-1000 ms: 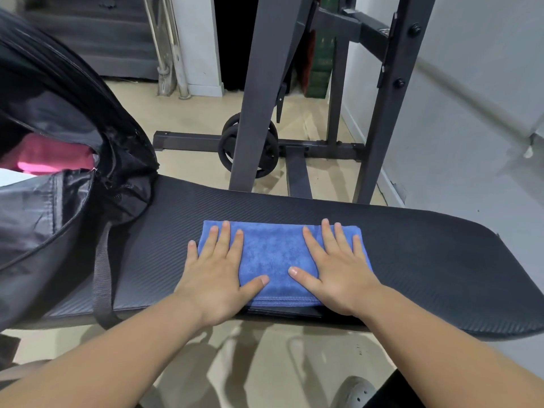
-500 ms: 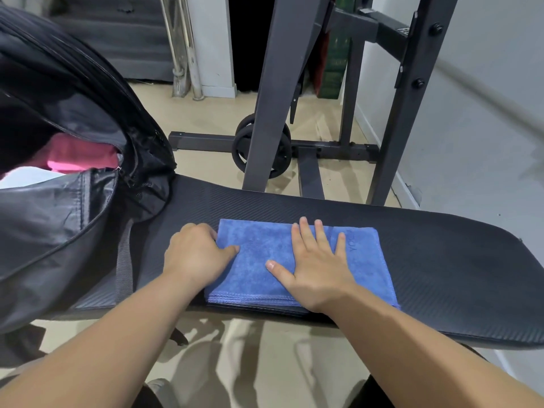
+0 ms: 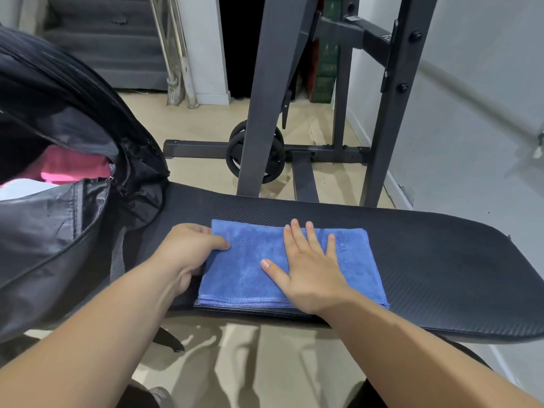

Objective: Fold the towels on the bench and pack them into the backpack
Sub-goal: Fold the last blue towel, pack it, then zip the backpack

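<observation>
A folded blue towel [image 3: 244, 263] lies on the black bench pad [image 3: 426, 260] near its front edge. My left hand [image 3: 188, 248] grips the towel's left edge, thumb on top and fingers curled beneath. Flat on the towel's middle lies my right hand [image 3: 306, 266], fingers straight and spread. The black backpack [image 3: 59, 219] stands open on the bench's left end, just left of my left hand. A pink towel [image 3: 73, 169] and something white [image 3: 23, 188] show inside its opening.
Behind the bench rises a dark steel rack [image 3: 265, 92] with a weight plate [image 3: 254, 156] at its base. A grey wall [image 3: 485, 113] runs along the right. Beige floor lies below the bench, with my shoe [image 3: 159, 397] on it.
My left hand slid off the towel's top to its left edge and curled round it. My right hand moved from the right part to the towel's middle.
</observation>
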{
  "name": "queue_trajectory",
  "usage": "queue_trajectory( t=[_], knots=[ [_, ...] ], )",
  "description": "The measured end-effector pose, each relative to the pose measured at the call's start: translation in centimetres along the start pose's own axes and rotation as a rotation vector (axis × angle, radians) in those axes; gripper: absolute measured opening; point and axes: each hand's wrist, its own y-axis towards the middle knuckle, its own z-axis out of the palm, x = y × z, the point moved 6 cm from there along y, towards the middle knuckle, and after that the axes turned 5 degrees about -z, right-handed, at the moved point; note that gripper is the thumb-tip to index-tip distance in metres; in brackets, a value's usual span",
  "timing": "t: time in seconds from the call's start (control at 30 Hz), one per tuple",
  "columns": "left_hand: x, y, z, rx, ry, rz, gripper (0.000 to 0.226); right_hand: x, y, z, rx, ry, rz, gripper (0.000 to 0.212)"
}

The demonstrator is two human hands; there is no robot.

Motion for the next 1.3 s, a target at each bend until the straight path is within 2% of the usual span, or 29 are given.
queue_trajectory(
  t=[0.17,0.37,0.47,0.63,0.83,0.97,1.0,1.07,1.17,1.23,1.3],
  knots=[
    [-2.5,-1.0,1.1,0.14,-0.087,0.079,0.019,-1.9,-0.6,-3.7,-0.173,0.151,0.039,0.087],
    [-6.5,-3.3,4.9,0.19,-0.131,0.198,0.021,-8.2,-2.6,-7.3,-0.405,0.389,0.248,0.046],
    [-7.7,-4.0,8.4,0.163,-0.104,0.256,0.021,-10.8,-3.4,-7.5,-0.379,0.499,0.326,0.036],
    [-7.9,-4.6,15.5,0.133,0.033,0.346,0.022,-12.7,-4.6,-7.5,-0.363,0.623,0.346,0.041],
    [-6.3,-4.2,21.3,0.098,0.271,0.385,0.026,-13.3,-4.8,-6.8,-0.299,0.881,0.346,0.036],
    [-4.7,-4.4,23.1,0.178,0.343,0.363,0.056,-13.8,-4.8,-6.6,-0.306,0.848,0.329,0.034],
    [-4.4,-4.5,23.1,0.185,0.37,0.376,0.057,-13.9,-4.8,-6.7,-0.295,0.822,0.328,0.033],
    [-4.4,-4.8,22.4,0.145,0.391,0.456,0.047,-14.2,-4.7,-6.5,-0.275,0.799,0.332,0.03],
    [-4.9,-6.2,19.9,-0.015,0.399,0.645,0.032,-14.6,-4.4,-6.0,-0.261,0.783,0.356,0.022],
    [-4.8,-6.8,18.3,-0.154,0.501,0.794,0.034,-14.7,-4.1,-5.8,-0.266,0.749,0.353,0.017],
    [-4.1,-6.5,18.0,-0.206,0.726,0.832,0.052,-14.7,-3.9,-5.9,-0.28,0.744,0.346,0.013]
  ],
)
